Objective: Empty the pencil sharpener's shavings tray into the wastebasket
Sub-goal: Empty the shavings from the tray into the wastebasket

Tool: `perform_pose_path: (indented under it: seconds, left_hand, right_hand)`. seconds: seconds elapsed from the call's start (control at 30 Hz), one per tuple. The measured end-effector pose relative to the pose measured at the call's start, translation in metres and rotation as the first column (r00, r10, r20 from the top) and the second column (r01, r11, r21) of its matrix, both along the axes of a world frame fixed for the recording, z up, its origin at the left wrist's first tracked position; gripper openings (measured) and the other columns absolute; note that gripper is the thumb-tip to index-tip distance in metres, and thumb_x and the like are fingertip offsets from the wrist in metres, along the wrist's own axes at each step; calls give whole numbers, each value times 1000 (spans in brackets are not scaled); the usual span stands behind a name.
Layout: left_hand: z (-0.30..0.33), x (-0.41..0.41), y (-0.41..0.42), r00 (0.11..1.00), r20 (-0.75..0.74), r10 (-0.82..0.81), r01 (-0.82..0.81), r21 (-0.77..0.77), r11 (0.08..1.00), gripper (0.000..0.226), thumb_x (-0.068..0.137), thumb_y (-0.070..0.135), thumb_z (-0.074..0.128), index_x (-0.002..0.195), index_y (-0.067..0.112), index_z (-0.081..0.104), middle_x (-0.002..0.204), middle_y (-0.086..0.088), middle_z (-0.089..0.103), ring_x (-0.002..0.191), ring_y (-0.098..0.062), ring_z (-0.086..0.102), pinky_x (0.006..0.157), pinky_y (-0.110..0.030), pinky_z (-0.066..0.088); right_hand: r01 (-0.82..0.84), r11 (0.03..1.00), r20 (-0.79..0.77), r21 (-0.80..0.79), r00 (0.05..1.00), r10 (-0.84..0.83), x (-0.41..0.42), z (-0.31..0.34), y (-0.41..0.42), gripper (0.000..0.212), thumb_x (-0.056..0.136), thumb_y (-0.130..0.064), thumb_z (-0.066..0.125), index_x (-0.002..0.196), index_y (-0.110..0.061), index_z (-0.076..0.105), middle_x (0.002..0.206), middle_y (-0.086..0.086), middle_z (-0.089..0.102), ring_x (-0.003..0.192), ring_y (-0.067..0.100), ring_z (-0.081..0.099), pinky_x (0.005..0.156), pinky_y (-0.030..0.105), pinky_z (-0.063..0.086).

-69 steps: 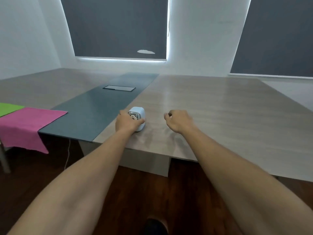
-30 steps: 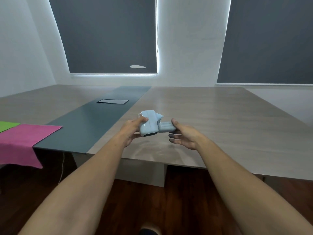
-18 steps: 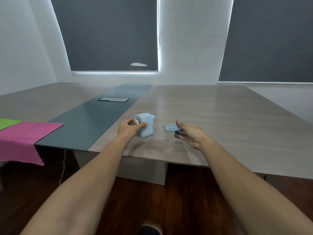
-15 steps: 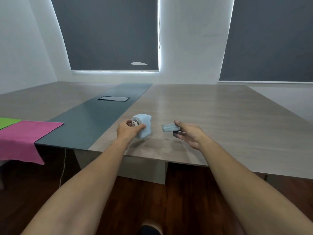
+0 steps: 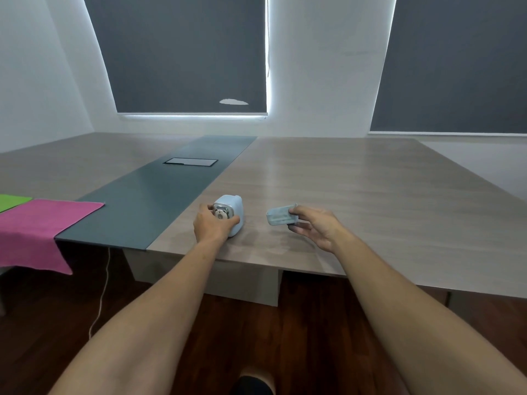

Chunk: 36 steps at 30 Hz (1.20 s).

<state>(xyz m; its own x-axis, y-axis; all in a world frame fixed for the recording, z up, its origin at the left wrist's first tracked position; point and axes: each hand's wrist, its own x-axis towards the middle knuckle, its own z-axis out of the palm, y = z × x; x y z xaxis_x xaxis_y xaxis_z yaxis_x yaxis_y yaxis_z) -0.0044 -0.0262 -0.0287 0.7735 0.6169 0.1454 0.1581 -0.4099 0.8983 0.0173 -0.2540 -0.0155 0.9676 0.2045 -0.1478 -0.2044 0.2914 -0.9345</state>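
A small pale-blue pencil sharpener [image 5: 232,213] with a panda sticker stands upright on the wooden table [image 5: 370,201] near its front edge. My left hand [image 5: 212,225] wraps around its near side. The translucent blue-grey shavings tray [image 5: 279,215] is out of the sharpener and hangs just above the table to the right, pinched at its right end by my right hand [image 5: 315,226]. Its open side faces up and toward me. No wastebasket is in view.
A dark grey strip [image 5: 159,192] with a cable hatch runs down the table's left part. A pink cloth [image 5: 37,226] and a green one [image 5: 11,201] hang over a lower surface at left. A white cable [image 5: 102,289] dangles to the dark wooden floor.
The sharpener was lifted, the tray was pulled out to the right by my right hand, and my left hand has set the sharpener back upright on the table.
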Motion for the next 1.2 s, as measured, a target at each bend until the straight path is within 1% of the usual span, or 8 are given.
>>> perform_pose_path:
  seconds: [0.17, 0.27, 0.43, 0.53, 0.63, 0.83, 1.07, 1.2]
  left_hand:
    - [4, -3, -1, 1000, -18, -15, 16, 16, 1000, 77, 61, 37, 87, 124, 11, 50, 124, -8, 62, 114, -27, 59, 89, -32, 45]
    - [12, -8, -8, 1000, 2, -20, 20, 120, 993, 88, 65, 49, 80, 136, 10, 45, 135, -7, 53, 125, -26, 51, 97, -36, 42]
    - [39, -17, -33, 996, 54, -73, 55, 283, 958, 82, 75, 56, 67, 139, 9, 46, 142, -9, 50, 132, -28, 45, 105, -39, 38]
    - [59, -23, -61, 988, 79, -131, 107, 258, 960, 79, 78, 56, 61, 141, 11, 46, 145, -9, 50, 134, -29, 46, 107, -41, 37]
    - [71, -26, -92, 963, 74, -258, 235, 235, 943, 75, 81, 57, 57, 140, 11, 47, 144, -10, 51, 132, -30, 47, 107, -40, 38]
    - [80, -37, -170, 858, 33, -512, 495, 214, 842, 70, 86, 61, 51, 134, 10, 55, 139, -8, 58, 128, -28, 53, 102, -35, 40]
    - [72, -68, -299, 672, 41, -739, 724, 171, 668, 66, 91, 61, 42, 120, 6, 65, 125, -13, 65, 117, -31, 57, 92, -34, 41]
    - [53, -104, -375, 549, 1, -836, 830, 120, 545, 63, 93, 58, 42, 112, 3, 67, 120, -16, 67, 113, -33, 59, 87, -33, 41]
  right_hand:
    - [34, 999, -4, -9, 999, -34, -5, 4, -4, 13, 82, -4, 71, 94, 0, 67, 112, 21, 65, 95, 32, 67, 89, 38, 57]
    - [73, 997, -1, -8, 997, -73, -12, 7, -9, 11, 81, -4, 71, 91, -1, 67, 108, 20, 64, 91, 31, 66, 87, 39, 57]
    - [151, 988, 11, -24, 988, -151, -27, 18, -26, 9, 82, -4, 71, 88, -2, 65, 109, 20, 61, 93, 32, 65, 76, 33, 61]
    - [198, 980, 23, -33, 980, -198, -40, 26, -45, 9, 81, -5, 70, 89, -3, 65, 111, 20, 61, 94, 32, 65, 71, 31, 61]
    - [250, 968, 55, -26, 967, -249, -57, 36, -74, 7, 82, -3, 70, 87, -4, 66, 112, 19, 62, 94, 32, 66, 70, 30, 62]
    - [267, 963, 105, -41, 959, -261, -98, 51, -148, 11, 84, 3, 65, 90, -5, 66, 95, 12, 67, 82, 27, 67, 75, 31, 60]
    - [362, 928, 122, -92, 929, -350, -167, 53, -259, 18, 84, 8, 63, 96, -4, 69, 97, 12, 70, 83, 24, 70, 74, 28, 61]
    - [422, 896, 63, -140, 907, -417, -223, 38, -318, 21, 87, 7, 60, 103, -5, 66, 97, 11, 69, 84, 21, 69, 78, 27, 59]
